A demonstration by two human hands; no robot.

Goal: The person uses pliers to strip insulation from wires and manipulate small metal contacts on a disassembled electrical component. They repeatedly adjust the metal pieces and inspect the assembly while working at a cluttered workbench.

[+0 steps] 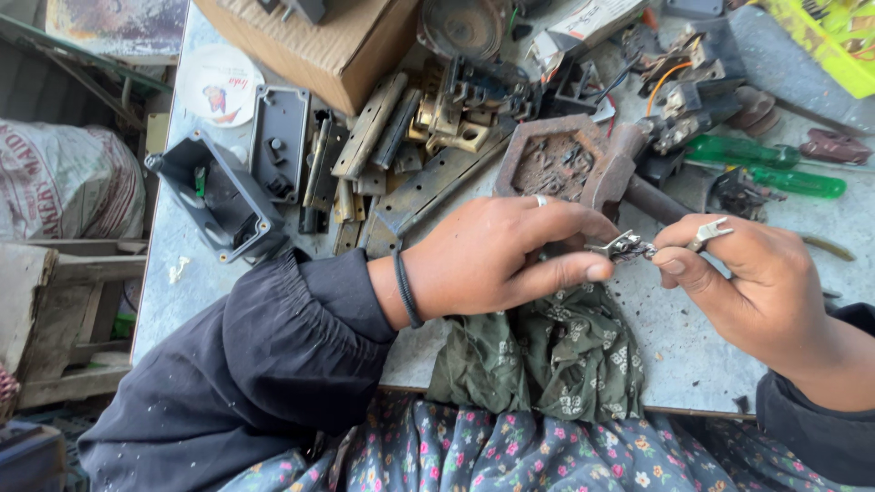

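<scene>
Above the grey, scuffed metal tabletop littered with brass hinges and green-handled screwdrivers, I see my left hand and right hand. Both sets of fingertips pinch one small silvery metal fitting between them. Green floral cloth lies underneath.

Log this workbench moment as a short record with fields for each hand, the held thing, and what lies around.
left hand: pinches one end of a small metal part between thumb and fingers
right hand: pinches the other end; a ring shows on one finger
under hands: green floral cloth at the table edge
behind hands: rusty hammer, green-handled screwdrivers
left side: open grey plastic box, cardboard box
</scene>
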